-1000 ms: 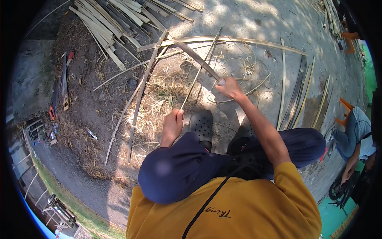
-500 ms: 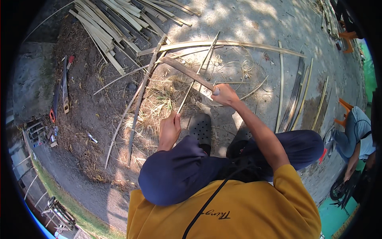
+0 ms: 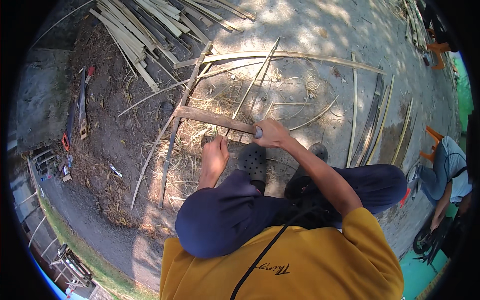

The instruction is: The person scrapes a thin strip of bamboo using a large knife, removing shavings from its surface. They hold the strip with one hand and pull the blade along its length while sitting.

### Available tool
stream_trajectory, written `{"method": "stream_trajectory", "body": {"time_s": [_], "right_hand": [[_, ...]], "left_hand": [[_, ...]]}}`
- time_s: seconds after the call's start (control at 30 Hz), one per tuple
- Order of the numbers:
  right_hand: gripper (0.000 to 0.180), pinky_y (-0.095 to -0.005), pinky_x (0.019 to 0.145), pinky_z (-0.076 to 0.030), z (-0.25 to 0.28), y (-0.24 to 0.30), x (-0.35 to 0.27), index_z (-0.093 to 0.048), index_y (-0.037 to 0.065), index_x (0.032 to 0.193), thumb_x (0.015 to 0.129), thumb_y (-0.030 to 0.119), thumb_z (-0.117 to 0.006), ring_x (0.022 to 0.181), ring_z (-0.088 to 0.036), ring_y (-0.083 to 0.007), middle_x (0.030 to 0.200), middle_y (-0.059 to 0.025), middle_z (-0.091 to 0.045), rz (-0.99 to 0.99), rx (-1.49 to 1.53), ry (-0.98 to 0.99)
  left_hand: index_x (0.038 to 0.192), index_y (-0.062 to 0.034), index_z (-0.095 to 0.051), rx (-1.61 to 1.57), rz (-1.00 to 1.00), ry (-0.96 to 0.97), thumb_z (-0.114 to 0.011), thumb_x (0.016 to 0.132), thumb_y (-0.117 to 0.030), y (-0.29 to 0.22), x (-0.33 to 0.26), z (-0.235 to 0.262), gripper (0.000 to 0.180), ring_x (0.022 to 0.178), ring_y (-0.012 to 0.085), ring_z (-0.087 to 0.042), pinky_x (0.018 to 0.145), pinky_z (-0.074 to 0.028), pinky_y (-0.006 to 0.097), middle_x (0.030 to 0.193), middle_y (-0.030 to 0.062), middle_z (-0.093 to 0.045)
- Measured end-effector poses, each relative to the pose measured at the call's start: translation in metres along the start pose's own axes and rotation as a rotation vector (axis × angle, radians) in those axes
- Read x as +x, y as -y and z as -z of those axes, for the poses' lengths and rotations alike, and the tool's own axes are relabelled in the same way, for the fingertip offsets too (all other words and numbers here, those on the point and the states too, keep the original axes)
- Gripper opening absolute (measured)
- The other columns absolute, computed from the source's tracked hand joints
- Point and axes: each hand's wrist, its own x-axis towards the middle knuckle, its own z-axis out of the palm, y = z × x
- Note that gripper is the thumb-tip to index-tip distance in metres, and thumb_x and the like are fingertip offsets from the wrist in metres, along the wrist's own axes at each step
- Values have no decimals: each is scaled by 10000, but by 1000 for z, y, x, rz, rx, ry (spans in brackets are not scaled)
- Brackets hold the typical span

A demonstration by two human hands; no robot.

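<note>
My left hand (image 3: 214, 159) is closed around the near end of a thin bamboo strip (image 3: 250, 93), which slants away from me to the upper right. My right hand (image 3: 272, 133) grips the handle of a machete (image 3: 215, 118) with a long brown blade. The blade points left and lies across the strip just beyond my left hand; whether it touches the strip I cannot tell. Dry shavings (image 3: 200, 112) are heaped on the ground below and around the blade. Between my hands and my body is a dark clog (image 3: 252, 159) on my foot.
A pile of split bamboo (image 3: 127, 40) lies at the upper left. Long strips cross the ground ahead, including a pale one (image 3: 300, 54); others lie on the right. Saws (image 3: 82, 107) rest at the left. A person (image 3: 447, 165) sits at the far right by an orange stool (image 3: 431, 142).
My right hand has drawn the machete nearer and to the left, with the blade now closer to my left hand. My left hand has hardly moved and keeps the strip.
</note>
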Motion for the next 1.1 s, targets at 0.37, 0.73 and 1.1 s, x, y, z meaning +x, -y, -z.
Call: {"method": "stream_trajectory", "body": {"time_s": [0.37, 0.73, 1.1], "right_hand": [[387, -490, 845, -564, -7, -5, 10, -762, 34, 964, 745, 351, -727, 917, -719, -433, 929, -253, -741, -162, 232, -57], [345, -494, 819, -556, 35, -46, 40, -752, 50, 944, 745, 331, -727, 882, -712, -424, 886, -220, -741, -149, 176, -118], [338, -481, 793, -537, -17, 11, 0, -715, 10, 893, 751, 317, -724, 847, -693, -438, 859, -242, -711, 27, 110, -70]], "left_hand": [[846, 31, -619, 29, -35, -36, -567, 1015, -178, 1, -7, 2, 274, 677, 498, -593, 637, -445, 537, 697, 280, -594], [850, 11, -622, -63, 45, 56, -564, 1026, -185, -5, -19, 16, 270, 663, 485, -611, 633, -447, 547, 671, 270, -603], [856, 15, -618, 73, -40, -23, -565, 1040, -200, 3, -17, 28, 288, 575, 430, -573, 579, -411, 497, 642, 246, -580]]}}
